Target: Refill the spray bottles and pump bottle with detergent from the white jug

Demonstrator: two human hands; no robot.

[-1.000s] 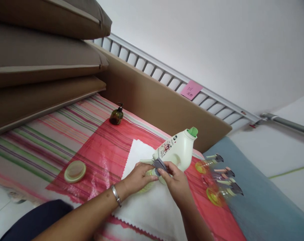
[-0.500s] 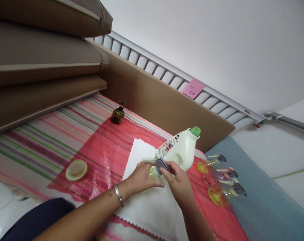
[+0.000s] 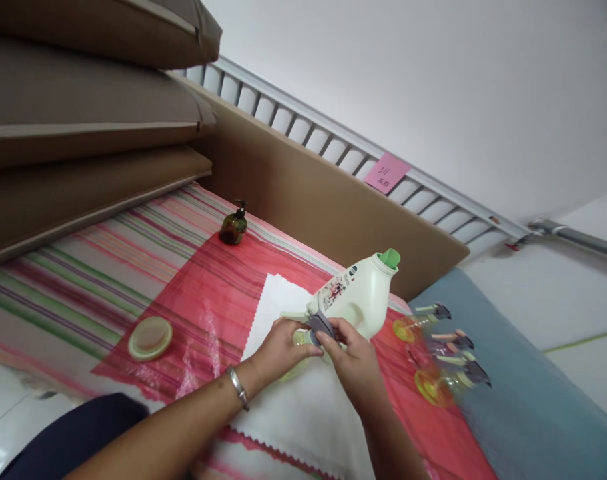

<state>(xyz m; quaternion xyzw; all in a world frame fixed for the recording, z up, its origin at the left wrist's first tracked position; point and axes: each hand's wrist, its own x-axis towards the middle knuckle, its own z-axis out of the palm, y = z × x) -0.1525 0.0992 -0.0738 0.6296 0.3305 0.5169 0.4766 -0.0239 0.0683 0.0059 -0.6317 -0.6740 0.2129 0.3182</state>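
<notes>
- Left forearm [image 3: 183, 415]: bared, extended from the lower left, slanted upward to the right.
- Left wrist [image 3: 252, 375]: held nearly in line with the forearm.
- Left hand [image 3: 279, 348]: closed in a grip; thumb stretched toward the right hand [image 3: 351, 353], fingers partly hidden.
- Right forearm [image 3: 391, 427]: bared, raised from the lower right, slanted upward to the left.
- Right hand: fingers curled, thumb pressed inward in a pinch.
- Both hands: held close together.

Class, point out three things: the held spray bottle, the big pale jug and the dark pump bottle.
Spray bottle [image 3: 322, 325]: head view, on its grey spray head.
Pale jug [image 3: 372, 291]: head view, on its body.
Dark pump bottle [image 3: 232, 230]: head view, on its body.
</notes>
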